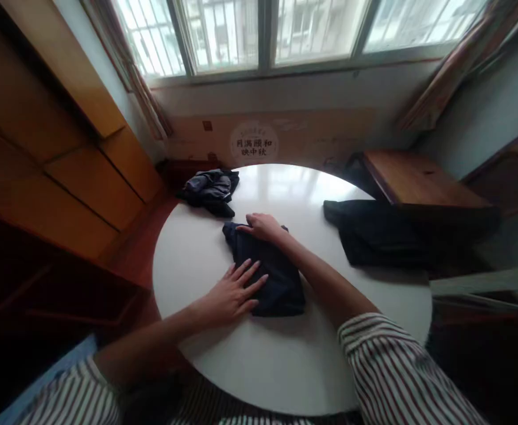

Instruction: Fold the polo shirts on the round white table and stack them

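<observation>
A dark navy folded garment (276, 283) lies on the white round table in front of me; its exact kind does not show. My left hand (236, 292) rests flat on its near left part, fingers spread. At its far edge is my right hand (263, 227), with the fingers bent and the thumb against the cloth, closed on the upper edge. A small bunched part of the garment sticks out at its far left corner, beside the right thumb.
The white round table (259, 366) carries a crumpled grey and black clothing pile (210, 188) at the far left. Another black garment (378, 233) hangs over its right edge. A wooden table (427, 180) stands behind on the right, wooden cabinets (86, 171) on the left.
</observation>
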